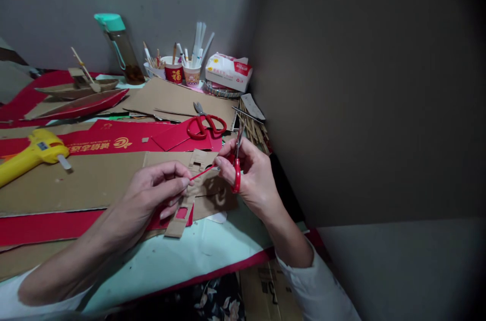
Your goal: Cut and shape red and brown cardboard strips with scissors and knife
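Between my two hands stretches a thin red strip. My left hand pinches its left end, fingers closed. My right hand holds small red-handled scissors, blades pointing up, and its thumb and fingertip also grip the strip's right end. Beneath the hands lies a narrow cardboard piece with cut-out rectangular windows. A second pair of red-handled scissors rests on the cardboard behind, apart from both hands.
A yellow hot glue gun lies at the left on cardboard sheets. Cardboard boat shapes, a bottle, cups with straws and sticks and a tissue pack stand behind. Wooden sticks lie near the dark panel at right.
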Motion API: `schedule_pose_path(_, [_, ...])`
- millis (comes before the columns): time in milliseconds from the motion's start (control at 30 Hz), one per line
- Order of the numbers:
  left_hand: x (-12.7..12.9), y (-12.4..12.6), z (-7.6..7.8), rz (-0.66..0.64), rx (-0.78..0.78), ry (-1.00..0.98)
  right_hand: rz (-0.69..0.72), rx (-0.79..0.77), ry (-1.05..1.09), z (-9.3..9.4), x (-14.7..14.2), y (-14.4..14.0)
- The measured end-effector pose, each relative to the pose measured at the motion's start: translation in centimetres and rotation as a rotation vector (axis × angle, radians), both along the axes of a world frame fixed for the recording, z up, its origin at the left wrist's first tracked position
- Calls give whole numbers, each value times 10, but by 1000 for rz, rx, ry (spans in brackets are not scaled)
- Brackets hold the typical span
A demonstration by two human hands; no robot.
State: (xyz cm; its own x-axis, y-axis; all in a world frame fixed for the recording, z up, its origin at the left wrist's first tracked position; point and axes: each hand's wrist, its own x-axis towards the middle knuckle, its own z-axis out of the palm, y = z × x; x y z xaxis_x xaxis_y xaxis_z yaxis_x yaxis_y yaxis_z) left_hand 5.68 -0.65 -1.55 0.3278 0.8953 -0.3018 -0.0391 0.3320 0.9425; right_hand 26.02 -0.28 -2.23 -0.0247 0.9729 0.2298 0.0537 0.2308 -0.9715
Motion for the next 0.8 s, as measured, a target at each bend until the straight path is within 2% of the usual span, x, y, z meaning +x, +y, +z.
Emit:
schedule_pose_path(300, [3,8,-2,140,-11,3,-32,151,-215,-7,1,-9])
schedule_pose_path(500, [4,9,7,150,22,-54,-47,17,-113,-14,17,-6])
schedule_pose_path(567, [5,5,10,98,38,-70,-30,23,-239,-17,17,-6])
schedule_pose_path(700, [9,-3,9,-29,114,-34,11,99,-701,-13,1,-14])
schedule_pose_path(800, [12,-5,6,-49,224,40,16,125,-816,-6,-14,-22])
